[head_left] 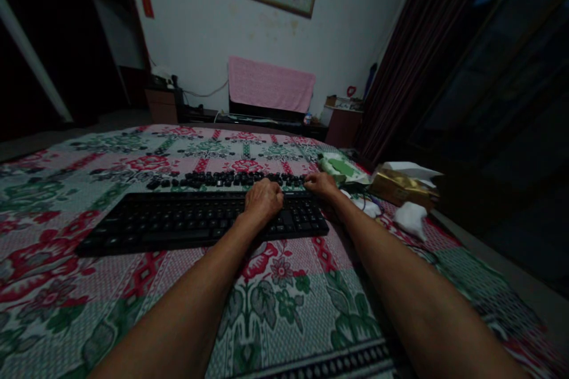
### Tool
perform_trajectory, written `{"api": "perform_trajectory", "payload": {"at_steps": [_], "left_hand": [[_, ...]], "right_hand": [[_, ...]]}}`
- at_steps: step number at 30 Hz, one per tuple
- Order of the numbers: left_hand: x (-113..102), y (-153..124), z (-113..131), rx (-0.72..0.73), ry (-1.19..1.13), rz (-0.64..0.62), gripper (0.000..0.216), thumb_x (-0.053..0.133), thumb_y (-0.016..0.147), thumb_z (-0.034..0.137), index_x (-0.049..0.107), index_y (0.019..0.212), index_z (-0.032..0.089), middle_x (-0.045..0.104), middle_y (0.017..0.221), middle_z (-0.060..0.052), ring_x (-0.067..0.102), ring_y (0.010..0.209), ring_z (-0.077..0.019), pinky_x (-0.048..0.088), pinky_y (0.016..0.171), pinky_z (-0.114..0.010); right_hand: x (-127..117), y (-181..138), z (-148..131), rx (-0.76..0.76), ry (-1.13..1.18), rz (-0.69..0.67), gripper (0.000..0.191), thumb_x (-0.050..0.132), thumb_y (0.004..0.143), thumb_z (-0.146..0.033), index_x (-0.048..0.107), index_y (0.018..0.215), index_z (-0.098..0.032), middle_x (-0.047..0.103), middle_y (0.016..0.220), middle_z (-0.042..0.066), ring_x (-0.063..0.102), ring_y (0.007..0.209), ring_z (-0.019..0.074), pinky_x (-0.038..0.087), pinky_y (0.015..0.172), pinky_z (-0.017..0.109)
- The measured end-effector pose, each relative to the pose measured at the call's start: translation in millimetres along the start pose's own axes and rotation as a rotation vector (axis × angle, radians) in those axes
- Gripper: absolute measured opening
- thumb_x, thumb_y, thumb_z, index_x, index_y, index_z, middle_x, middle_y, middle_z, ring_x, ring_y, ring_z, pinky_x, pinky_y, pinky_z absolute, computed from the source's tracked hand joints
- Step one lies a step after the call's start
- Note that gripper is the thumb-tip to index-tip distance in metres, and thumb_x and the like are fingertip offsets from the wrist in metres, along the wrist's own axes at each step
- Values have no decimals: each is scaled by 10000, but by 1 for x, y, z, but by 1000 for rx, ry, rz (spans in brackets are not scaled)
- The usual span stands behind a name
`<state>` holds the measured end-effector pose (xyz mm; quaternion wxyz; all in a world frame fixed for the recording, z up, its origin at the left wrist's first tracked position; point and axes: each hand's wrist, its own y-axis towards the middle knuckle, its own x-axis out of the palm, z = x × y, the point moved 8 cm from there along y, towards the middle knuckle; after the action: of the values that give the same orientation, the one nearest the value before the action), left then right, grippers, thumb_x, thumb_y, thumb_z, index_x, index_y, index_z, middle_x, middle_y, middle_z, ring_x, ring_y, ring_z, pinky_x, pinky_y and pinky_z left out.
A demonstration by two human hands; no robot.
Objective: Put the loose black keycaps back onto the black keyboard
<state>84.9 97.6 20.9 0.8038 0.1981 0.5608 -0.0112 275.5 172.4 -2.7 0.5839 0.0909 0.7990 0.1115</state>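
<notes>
Black keyboard (pixel 178 222) lies flat on flowered cloth (pixel 271 325), below row of small loose black pieces (pixel 208 179). Left hand (pixel 264 198) over keyboard right of its middle, fingers curled; cannot tell whether they pinch anything. Right hand (pixel 320 183) at right end of row, fingers bent, grip unclear. Green-and-white packet (pixel 338 167) just beyond right hand; gold box (pixel 395 188), crumpled white wad (pixel 411 218) farther right.

A long black keyboard (pixel 169 220) lies flat, keys facing up, its long sides running roughly left to right on the flowered cloth (pixel 284 308). Small black keycaps (pixel 222 179) lie loose just beyond its far edge, crowded into an uneven strip that thins into scattered pieces toward the left.
</notes>
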Motion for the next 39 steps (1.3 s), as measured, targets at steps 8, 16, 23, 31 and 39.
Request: {"api": "perform_trajectory", "payload": {"at_steps": [8, 16, 23, 31, 39], "left_hand": [[-1, -4, 18, 84, -45, -3, 275, 402, 751, 320, 639, 870, 245, 587, 909, -48, 537, 859, -176, 416, 757, -271], [2, 4, 9, 39, -333, 36, 270, 462, 727, 278, 621, 941, 238, 632, 944, -7, 555, 883, -137, 398, 820, -224], [4, 9, 6, 34, -519, 77, 267, 463, 720, 283, 641, 906, 212, 651, 907, -5, 570, 845, -133, 411, 769, -210], [9, 12, 1, -88, -725, 5, 279, 513, 645, 371, 666, 744, 159, 633, 633, -12, 547, 583, -107, 398, 516, -186], [19, 3, 11, -250, -816, -218, 241, 513, 615, 334, 641, 634, 131, 585, 530, -16, 474, 441, -79, 344, 404, -176]], "right_hand": [[-10, -13, -3, -1, 70, 59, 210, 493, 686, -296, 608, 779, -146, 610, 689, 15, 524, 607, 107, 362, 550, 195], [-50, -53, -54, -300, 305, 237, 199, 502, 709, -280, 574, 846, -155, 597, 771, 30, 537, 702, 125, 409, 647, 239], [-49, -69, -80, -380, 337, 161, 188, 517, 708, -236, 585, 871, -171, 611, 781, 32, 549, 702, 128, 422, 672, 261], [-45, -74, -86, -380, 529, -60, 224, 507, 708, -228, 601, 899, -156, 626, 824, 28, 562, 769, 133, 427, 710, 255], [-46, -82, -84, -297, 613, -296, 226, 541, 668, -222, 600, 863, -124, 619, 747, 19, 548, 675, 108, 425, 638, 235]]}}
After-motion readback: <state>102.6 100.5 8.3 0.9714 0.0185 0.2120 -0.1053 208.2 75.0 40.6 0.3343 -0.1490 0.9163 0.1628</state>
